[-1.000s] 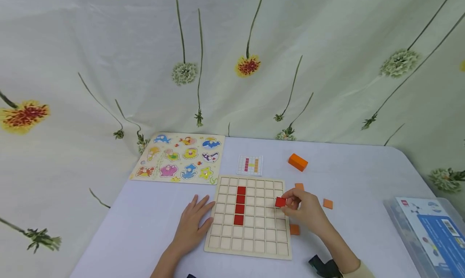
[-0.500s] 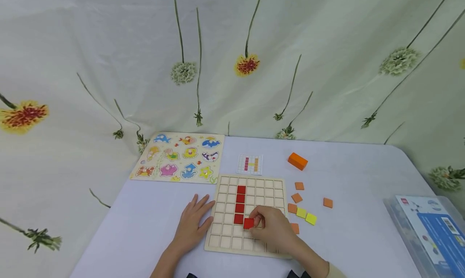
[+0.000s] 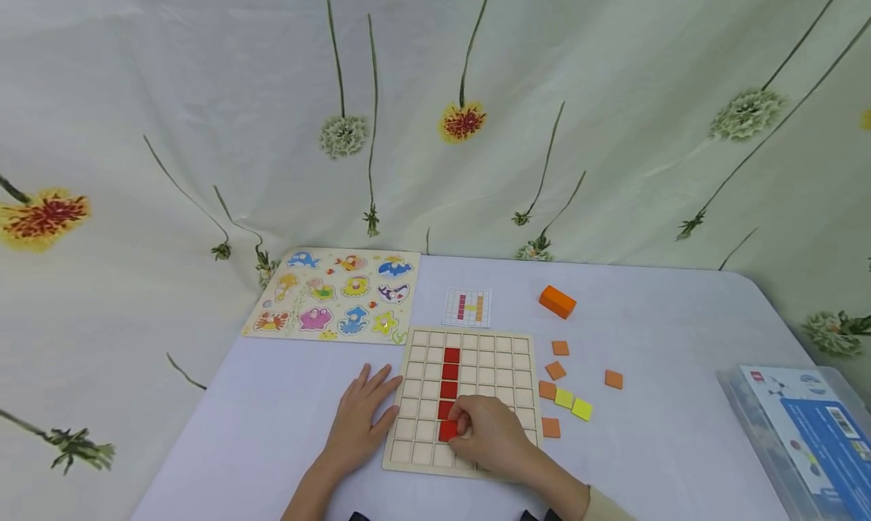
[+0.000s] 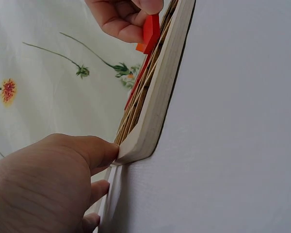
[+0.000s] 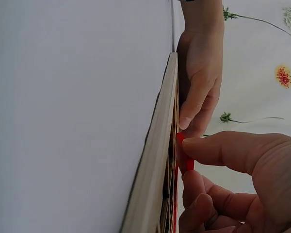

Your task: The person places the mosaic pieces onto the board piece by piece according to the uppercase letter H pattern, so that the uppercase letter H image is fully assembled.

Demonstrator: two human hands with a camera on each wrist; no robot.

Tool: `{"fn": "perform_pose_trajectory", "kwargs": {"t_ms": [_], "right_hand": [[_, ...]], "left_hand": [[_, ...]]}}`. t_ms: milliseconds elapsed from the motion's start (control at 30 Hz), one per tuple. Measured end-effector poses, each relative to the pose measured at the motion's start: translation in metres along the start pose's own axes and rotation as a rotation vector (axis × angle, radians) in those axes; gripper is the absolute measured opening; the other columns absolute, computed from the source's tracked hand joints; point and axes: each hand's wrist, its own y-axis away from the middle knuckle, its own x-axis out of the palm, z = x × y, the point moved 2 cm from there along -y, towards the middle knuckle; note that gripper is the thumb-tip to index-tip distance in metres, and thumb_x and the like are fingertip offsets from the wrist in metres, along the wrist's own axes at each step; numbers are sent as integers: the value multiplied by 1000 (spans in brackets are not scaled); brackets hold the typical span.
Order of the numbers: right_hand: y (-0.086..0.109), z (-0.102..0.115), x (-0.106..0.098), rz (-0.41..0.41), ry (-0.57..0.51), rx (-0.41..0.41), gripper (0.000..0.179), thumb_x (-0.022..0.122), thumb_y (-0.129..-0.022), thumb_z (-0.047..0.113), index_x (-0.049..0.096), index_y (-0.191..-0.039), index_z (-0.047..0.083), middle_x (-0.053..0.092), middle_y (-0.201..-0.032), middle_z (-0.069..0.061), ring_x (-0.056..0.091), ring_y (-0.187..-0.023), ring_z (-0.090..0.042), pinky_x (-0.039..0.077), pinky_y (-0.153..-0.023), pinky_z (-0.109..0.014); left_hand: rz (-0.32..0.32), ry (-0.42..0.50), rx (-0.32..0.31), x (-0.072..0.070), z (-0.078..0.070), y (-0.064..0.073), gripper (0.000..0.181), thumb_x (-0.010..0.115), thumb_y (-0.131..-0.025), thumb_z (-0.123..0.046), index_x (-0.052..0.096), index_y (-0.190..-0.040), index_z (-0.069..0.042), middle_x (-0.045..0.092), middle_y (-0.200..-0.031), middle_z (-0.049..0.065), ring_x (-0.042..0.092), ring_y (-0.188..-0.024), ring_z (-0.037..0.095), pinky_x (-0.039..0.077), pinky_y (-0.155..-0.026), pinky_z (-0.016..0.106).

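My right hand (image 3: 491,434) pinches a red square tile (image 5: 186,151) between thumb and fingers, tilted against the wooden grid board (image 3: 422,454). In the head view that tile lies just below a column of several red tiles (image 3: 450,371) set in the board's cells. My left hand (image 3: 362,419) lies flat with spread fingers at the board's left edge. In the left wrist view its thumb touches the board's corner (image 4: 136,145).
Loose orange tiles (image 3: 614,379) and two yellow tiles (image 3: 581,409) lie right of the board. Behind it are a pattern card (image 3: 467,308) and an orange block (image 3: 558,302). A sea-animal puzzle (image 3: 333,294) sits back left, a plastic case (image 3: 810,430) at the right edge.
My right hand has carried the red tile leftward from the board's right edge to the cell below the red column. The left hand stays where it was.
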Motion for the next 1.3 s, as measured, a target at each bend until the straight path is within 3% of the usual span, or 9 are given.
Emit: {"fn": "perform_pose_trajectory", "kwargs": {"t_ms": [933,1167,1300], "right_hand": [[-1,-1,2,20,-34,2,18,75,-75,7,64,-87,13,57,-71,10,46,-59,1,41,-56,-16],[6,-2,-19,36,-112,-50,18,77,-78,8,67,-93,12,61,-76,9,47,-60,0,43,-55,-16],[16,-8,-43,-24,-154,-118,24,79,-79,8,67,-100,8,65,-84,1,50,-67,-1,45,-57,-18]], "left_hand": [[-6,1,-4,2,2,-1,44,67,-89,-15,60,-133,-11,49,-148,13,26,-145,45,21,-112,67],[-12,3,1,3,2,0,44,67,-89,-15,61,-132,-11,50,-147,14,27,-144,46,22,-112,67],[-8,-2,-3,2,2,0,45,67,-89,-16,60,-133,-11,49,-148,13,26,-145,46,22,-112,67]]}}
